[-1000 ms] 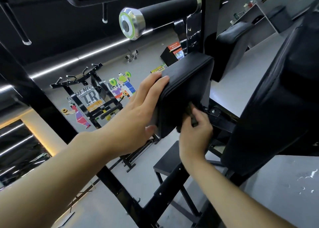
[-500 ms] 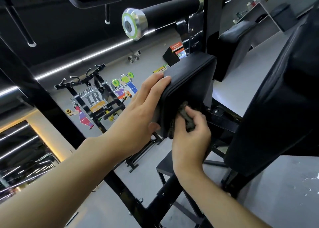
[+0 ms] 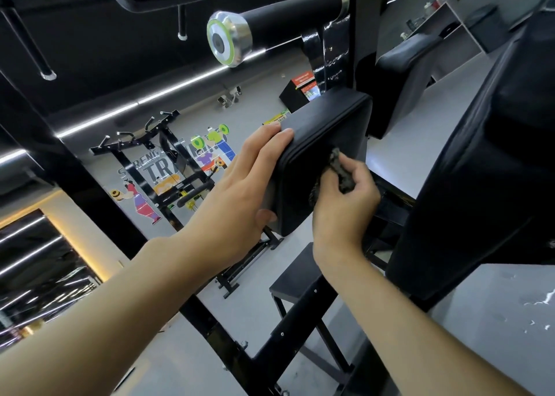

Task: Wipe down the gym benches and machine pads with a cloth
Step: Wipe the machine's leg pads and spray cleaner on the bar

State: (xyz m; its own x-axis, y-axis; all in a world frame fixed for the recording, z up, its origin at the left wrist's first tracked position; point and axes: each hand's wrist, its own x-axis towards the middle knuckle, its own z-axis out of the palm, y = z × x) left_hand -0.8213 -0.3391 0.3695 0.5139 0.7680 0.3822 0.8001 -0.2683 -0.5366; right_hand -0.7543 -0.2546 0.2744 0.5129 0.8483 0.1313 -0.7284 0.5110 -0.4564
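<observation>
A small black square machine pad (image 3: 327, 125) stands in the middle of the view on a black frame. My left hand (image 3: 237, 194) lies flat against its left edge, fingers straight over the top corner and thumb under the lower edge. My right hand (image 3: 345, 203) grips a dark bunched cloth (image 3: 339, 170) and presses it on the pad's front face. A large black back pad (image 3: 486, 161) fills the right side.
A foam roller bar with a chrome and green end cap (image 3: 228, 40) juts out above the pad. Another black pad (image 3: 405, 74) sits behind. A small black seat (image 3: 297, 278) and the slanted frame beam (image 3: 228, 335) lie below my hands.
My right hand has moved the cloth up the pad's face from its lower edge toward the middle. My left hand has stayed on the pad's left edge.
</observation>
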